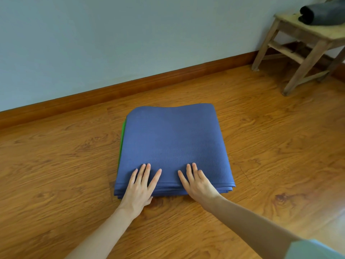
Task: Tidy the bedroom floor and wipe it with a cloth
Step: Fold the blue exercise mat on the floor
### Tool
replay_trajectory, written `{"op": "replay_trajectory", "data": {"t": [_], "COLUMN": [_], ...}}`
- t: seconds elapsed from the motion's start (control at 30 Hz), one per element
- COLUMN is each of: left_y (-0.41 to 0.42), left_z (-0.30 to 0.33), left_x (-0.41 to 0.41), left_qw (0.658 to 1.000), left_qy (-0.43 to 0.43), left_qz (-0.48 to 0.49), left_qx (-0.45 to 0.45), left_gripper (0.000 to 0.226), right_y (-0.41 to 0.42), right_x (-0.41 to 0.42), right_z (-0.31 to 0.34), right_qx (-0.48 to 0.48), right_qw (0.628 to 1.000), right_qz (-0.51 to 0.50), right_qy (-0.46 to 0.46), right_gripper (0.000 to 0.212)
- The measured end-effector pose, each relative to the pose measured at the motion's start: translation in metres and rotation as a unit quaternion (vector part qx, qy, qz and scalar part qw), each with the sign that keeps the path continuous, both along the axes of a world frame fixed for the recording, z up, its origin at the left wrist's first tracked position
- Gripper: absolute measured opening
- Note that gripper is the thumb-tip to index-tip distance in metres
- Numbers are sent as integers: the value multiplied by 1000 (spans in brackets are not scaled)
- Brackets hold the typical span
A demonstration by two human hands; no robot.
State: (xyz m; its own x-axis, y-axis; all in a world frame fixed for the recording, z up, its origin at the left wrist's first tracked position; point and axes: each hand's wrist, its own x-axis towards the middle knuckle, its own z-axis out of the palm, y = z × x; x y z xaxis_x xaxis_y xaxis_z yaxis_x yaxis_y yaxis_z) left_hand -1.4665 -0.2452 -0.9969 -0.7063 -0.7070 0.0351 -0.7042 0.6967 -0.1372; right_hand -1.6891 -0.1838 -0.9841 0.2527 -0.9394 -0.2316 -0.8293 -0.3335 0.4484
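A folded blue mat [173, 146] lies flat on a wooden floor [56, 165], in the middle of the view, a little way out from the wall. Both hands rest on its near edge with fingers straight and spread, palms down, gripping nothing: the left hand [140, 186] on the near-left part, the right hand [197, 182] just beside it toward the centre. The heels of both palms hang over the stacked edge, so the layers beneath them are hidden. A thin green strip [122, 141] peeks out along the mat's left side (whether it is the mat's underside or a separate sheet cannot be told). No cloth for wiping can be made out.

A brown skirting board [130, 86] runs along the base of a pale blue wall [112, 34]. At the upper right stands a worn wooden stool [298, 43], cut off by the frame's edge, well apart from the mat. On its seat lies a dark rolled bundle [317, 14], also partly cut off. A pale sleeve [313, 249] shows at the bottom right corner.
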Motion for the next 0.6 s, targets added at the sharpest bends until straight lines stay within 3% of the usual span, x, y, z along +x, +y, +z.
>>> {"op": "replay_trajectory", "data": {"t": [0.1,0.23,0.33,0.43,0.5,0.6], "left_y": [4,12,10,1,-13,-34], "left_z": [1,-1,8,36,58,93], "left_x": [1,4,-2,-10,-10,-9], "left_qw": [1000,995,987,981,978,970], "left_qy": [16,34,64,111,148,201], "left_qz": [1,-14,24,91,89,79], "left_qx": [-11,-89,-146,-133,-120,-114], "left_gripper": [145,117,112,108,91,67], "right_y": [-1,-10,-20,-29,-36,-40], "right_x": [2,-5,-10,-6,-10,-12], "right_z": [13,36,62,101,114,131], "right_qx": [-17,-8,-14,25,13,-26], "right_qw": [999,996,992,982,980,978], "right_qz": [-16,-37,-41,-55,-29,-28], "right_qy": [-25,-77,-123,-180,-196,-205], "right_gripper": [88,108,102,88,83,95]}}
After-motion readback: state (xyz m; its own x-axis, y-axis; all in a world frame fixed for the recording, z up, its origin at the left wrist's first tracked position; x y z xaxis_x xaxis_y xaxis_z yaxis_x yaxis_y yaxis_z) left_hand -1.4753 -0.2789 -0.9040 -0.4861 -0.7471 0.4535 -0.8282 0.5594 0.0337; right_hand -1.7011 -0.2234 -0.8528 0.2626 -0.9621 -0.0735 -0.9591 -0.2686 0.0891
